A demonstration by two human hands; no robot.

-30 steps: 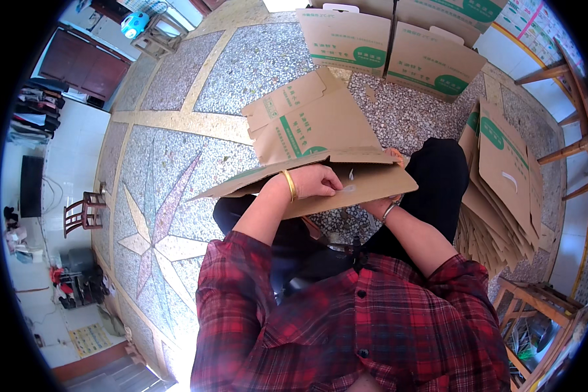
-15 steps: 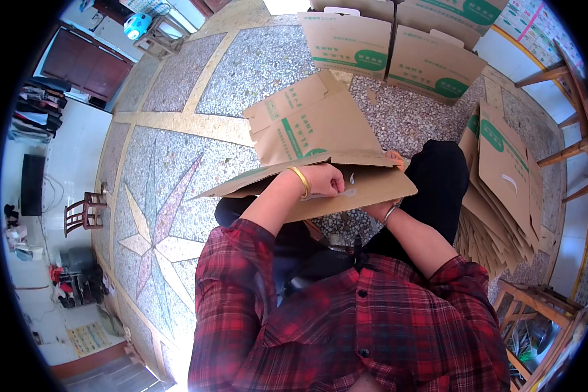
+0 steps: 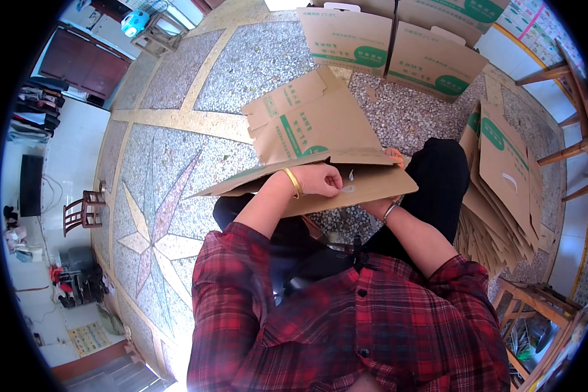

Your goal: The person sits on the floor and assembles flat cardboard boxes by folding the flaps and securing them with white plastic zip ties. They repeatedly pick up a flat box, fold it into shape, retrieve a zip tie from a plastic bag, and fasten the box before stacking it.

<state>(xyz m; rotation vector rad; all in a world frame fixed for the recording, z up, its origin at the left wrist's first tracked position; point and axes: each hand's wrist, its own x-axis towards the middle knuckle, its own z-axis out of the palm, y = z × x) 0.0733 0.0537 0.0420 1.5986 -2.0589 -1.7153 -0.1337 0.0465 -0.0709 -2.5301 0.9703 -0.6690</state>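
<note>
A flattened cardboard carton (image 3: 372, 186) lies across my lap, folded so that two panels meet in a V. My left hand (image 3: 320, 179), with a gold bangle at its wrist, rests on the inner face of the nearer panel, fingertips pinched together. Beside those fingertips, small whitish plastic bits (image 3: 347, 189) show on the panel; whether the fingers hold one cannot be made out. My right hand (image 3: 377, 208) grips the carton's right end, its palm partly hidden under the panel and its fingertips showing at the far edge.
An opened carton flap (image 3: 313, 121) spreads on the floor ahead. Standing cartons (image 3: 346, 42) with green print are at the back. A stack of flat cartons (image 3: 503, 183) leans at my right, a white handle on top. Wooden stools (image 3: 542, 307) stand on the right, a small chair (image 3: 83, 212) far left.
My left hand has shifted slightly, its fingertips still close to the whitish plastic. The carton and my right hand stay almost where they were.
</note>
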